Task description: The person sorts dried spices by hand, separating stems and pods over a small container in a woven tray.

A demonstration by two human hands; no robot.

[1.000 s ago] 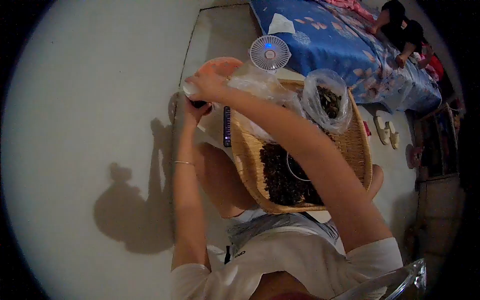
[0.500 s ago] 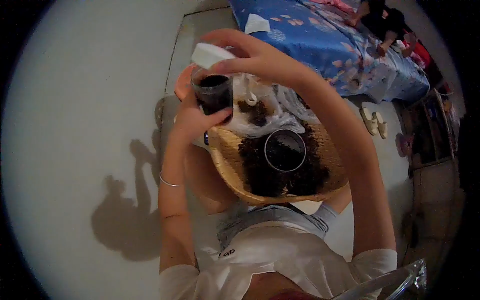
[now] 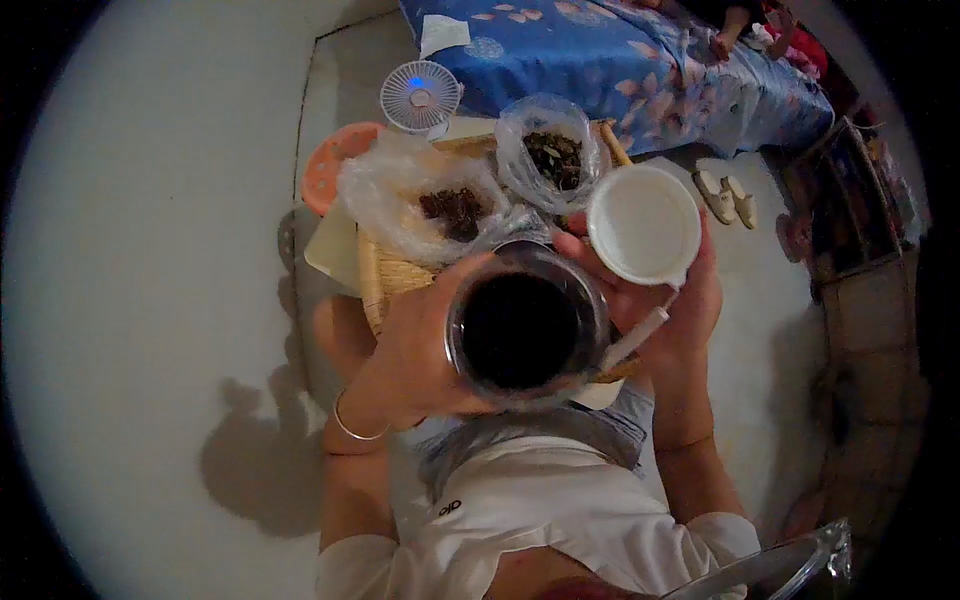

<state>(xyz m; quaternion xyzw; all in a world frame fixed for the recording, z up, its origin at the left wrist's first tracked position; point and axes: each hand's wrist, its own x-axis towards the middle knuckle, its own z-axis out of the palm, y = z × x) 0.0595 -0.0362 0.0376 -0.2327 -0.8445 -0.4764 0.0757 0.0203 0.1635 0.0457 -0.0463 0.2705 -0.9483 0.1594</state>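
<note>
In my left hand is a clear jar, raised close to the camera with its open mouth upward. Dark contents fill its inside; at this angle I cannot make out their texture. A round white lid lies in my right hand, its shallow inner side facing up and a white strap hanging from its edge. Both hands are over a woven tray on my lap, and they hide most of what it holds. Beyond the jar, an opened plastic bag contains dark brown dried bits.
A second plastic bag of dried leaves stands at the tray's far side. Behind are a small white fan and an orange perforated plastic item. A blue-covered bed, with a person's hand on it, and slippers are farther off.
The lid has come away from above the jar and turned inner side up in my right hand. My left hand has brought the jar nearer the camera. The fan has come into sight.
</note>
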